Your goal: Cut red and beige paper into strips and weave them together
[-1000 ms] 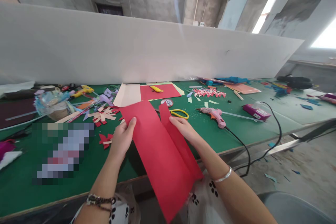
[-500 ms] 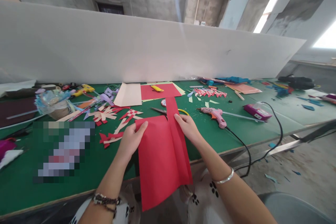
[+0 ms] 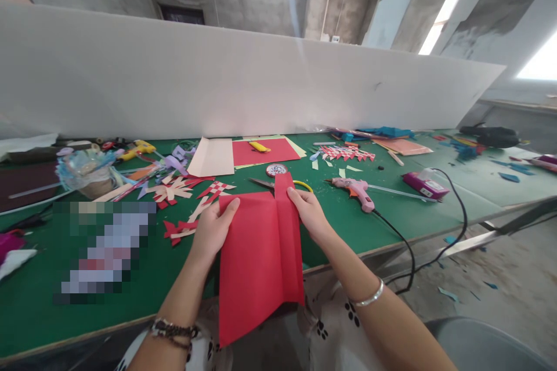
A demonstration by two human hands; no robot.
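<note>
A large sheet of red paper point(image 3: 250, 261) hangs between my hands at the table's front edge, creased lengthwise, with a narrow strip along its right side standing higher than the rest. My left hand point(image 3: 213, 229) pinches its upper left corner, thumb on top. At the strip's upper right edge, my right hand point(image 3: 308, 208) holds it between thumb and fingers. Just behind the paper lie scissors point(image 3: 261, 184) with yellow handles, partly covered by it. A round white tin-like disc with a red rim point(image 3: 277, 169) sits beyond the strip.
A pink glue gun point(image 3: 354, 190) with its cord lies to the right, near a purple power box point(image 3: 425, 184). Woven red-and-cream paper pieces point(image 3: 172, 188) lie left. Behind are a yellow cutter point(image 3: 259, 146), coloured sheets point(image 3: 243, 156) and a white board point(image 3: 243, 81).
Both hands and the red paper have shifted slightly left. The strip's top has dropped, so the round disc behind it now shows fully.
</note>
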